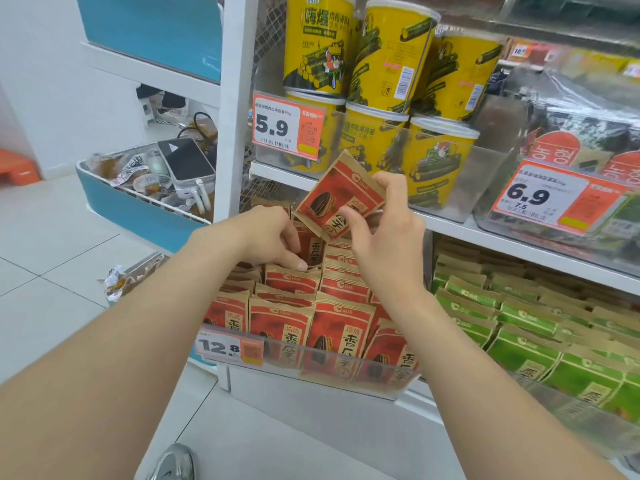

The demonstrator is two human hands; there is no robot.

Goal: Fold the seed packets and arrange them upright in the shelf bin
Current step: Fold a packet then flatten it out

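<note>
A red and brown seed packet (334, 195) is tilted in the air above the shelf bin, pinched by my right hand (384, 230) at its right and lower edges. My left hand (273, 237) reaches down into the back of the bin, fingers curled among the packets there; whether it grips one I cannot tell. The clear-fronted shelf bin (311, 370) holds several rows of red seed packets (294, 320) standing upright.
Green packets (519, 327) fill the bin to the right. Yellow canisters (388, 64) stand on the shelf above, behind price tags 5.9 (287, 124) and 6.9 (540, 197). A blue cart (145, 202) with snacks stands at left. A shoe (173, 462) shows on the tiled floor.
</note>
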